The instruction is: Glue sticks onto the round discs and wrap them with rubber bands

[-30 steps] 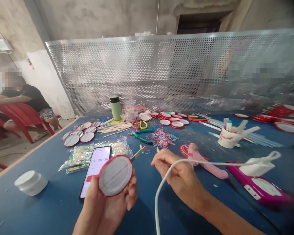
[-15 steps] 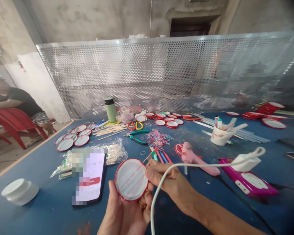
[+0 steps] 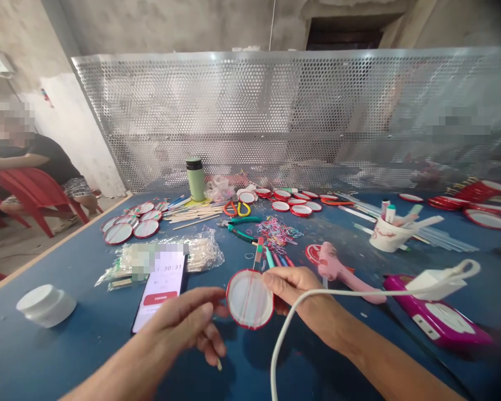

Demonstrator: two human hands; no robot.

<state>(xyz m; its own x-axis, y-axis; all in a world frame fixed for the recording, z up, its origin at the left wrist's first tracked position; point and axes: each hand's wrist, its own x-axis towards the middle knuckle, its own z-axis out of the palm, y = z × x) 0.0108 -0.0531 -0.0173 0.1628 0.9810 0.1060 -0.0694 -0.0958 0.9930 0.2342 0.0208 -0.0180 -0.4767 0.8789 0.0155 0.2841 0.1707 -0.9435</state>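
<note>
blue desk (image 3: 87, 345) fills the view, strewn with craft parts. right hand (image 3: 300, 292) reaches in from four o'clock, its fingers pinched on the three o'clock edge of a red-rimmed disc (image 3: 249, 299) held upright over mid-desk. left hand (image 3: 187, 326), at nine o'clock of the disc, has fingers loosely curled near the rim; whether they hold anything i cannot tell. gripping the rim alone would likely spare the thin strands across the disc's face.
</note>
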